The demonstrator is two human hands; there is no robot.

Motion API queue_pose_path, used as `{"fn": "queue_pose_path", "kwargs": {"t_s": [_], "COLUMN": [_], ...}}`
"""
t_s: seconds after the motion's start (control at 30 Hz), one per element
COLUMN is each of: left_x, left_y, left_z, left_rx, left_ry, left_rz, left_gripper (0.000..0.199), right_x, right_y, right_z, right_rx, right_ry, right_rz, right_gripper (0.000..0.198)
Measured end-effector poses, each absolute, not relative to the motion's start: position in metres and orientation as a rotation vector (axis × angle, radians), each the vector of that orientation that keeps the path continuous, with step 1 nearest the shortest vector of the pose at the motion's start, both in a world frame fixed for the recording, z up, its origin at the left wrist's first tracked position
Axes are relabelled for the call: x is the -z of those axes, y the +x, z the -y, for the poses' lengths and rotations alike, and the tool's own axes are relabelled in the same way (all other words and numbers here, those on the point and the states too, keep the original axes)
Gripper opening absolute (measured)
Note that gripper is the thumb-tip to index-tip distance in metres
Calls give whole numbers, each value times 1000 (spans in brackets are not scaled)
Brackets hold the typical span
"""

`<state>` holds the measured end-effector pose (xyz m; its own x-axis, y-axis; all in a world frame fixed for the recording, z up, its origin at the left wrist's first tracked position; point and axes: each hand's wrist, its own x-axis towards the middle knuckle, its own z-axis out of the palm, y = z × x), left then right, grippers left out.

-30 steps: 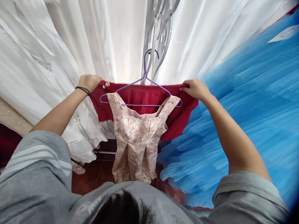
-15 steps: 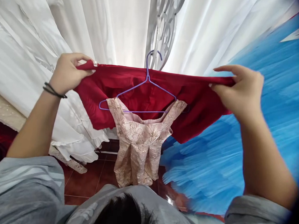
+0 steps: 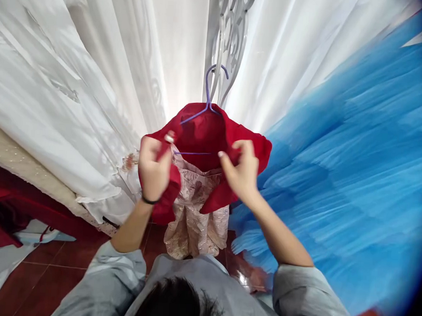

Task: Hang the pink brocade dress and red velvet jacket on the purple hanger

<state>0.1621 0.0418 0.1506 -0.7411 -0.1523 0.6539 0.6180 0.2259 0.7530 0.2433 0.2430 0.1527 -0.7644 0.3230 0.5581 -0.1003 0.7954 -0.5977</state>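
A red cape-like garment [image 3: 205, 139] is draped round the shoulders of a pale pink brocade dress [image 3: 198, 190]. The dress hangs on a purple wire hanger [image 3: 208, 89]. My left hand [image 3: 154, 167] is closed on one front edge of the red garment, near a small white button or bead [image 3: 169, 137]; motion blurs it a little. My right hand [image 3: 244, 171] pinches the opposite front edge. Between my hands the garment stands apart at the front, showing the dress neckline and the hanger's lower bar. Red cloth covers the dress straps.
The hanger hooks onto a grey scrolled metal stand [image 3: 231, 41]. White draped fabric [image 3: 105, 77] hangs at the left and behind. A large blue tulle skirt [image 3: 337, 174] fills the right. Dark red cloth [image 3: 3, 203] lies low at the left, above reddish floor tiles [image 3: 55, 263].
Both hands have come inward and down from wide apart, bringing the red garment's edges from behind the hanger round to the front of the dress.
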Motion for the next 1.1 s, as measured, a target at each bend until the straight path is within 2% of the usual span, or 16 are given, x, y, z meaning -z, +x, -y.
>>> {"fn": "queue_pose_path", "kwargs": {"t_s": [0.07, 0.13, 0.3, 0.47, 0.6, 0.67, 0.8, 0.9, 1.0, 1.07, 1.1], "left_x": [-117, -100, -120, -99, -99, -110, -122, -130, -147, -158, -163], "left_y": [170, 173, 174, 150, 147, 148, 135, 123, 111, 100, 93], "left_z": [-77, -96, -102, -141, -156, -157, -153, -140, -124, -118, -118], "left_rx": [1629, 1688, 1661, 1586, 1478, 1428, 1205, 812, 306, 4, -133], "left_ry": [-683, -718, -690, -817, -828, -850, -1080, -1158, -1220, -1313, -1363], "left_rz": [2302, 2459, 2077, 2416, 2316, 2257, 2624, 2717, 2448, 2287, 2250], "left_gripper": [21, 22, 14, 29, 21, 22, 50, 41, 34, 41, 42], "right_x": [-127, -112, -118, -95, -84, -86, -89, -86, -83, -83, -84], "right_y": [231, 227, 251, 262, 269, 274, 282, 284, 285, 284, 283], "right_z": [-228, -222, -234, -246, -247, -245, -244, -251, -259, -260, -261], "right_rx": [-947, -1022, -1123, -1030, -967, -973, -974, -946, -858, -760, -714], "right_ry": [-93, -91, -152, -280, -343, -301, -277, -329, -384, -392, -391], "right_rz": [2378, 2369, 2183, 2400, 2467, 2429, 2387, 2382, 2456, 2561, 2606], "right_gripper": [17, 17, 31, 63, 71, 70, 67, 63, 39, 20, 19]}}
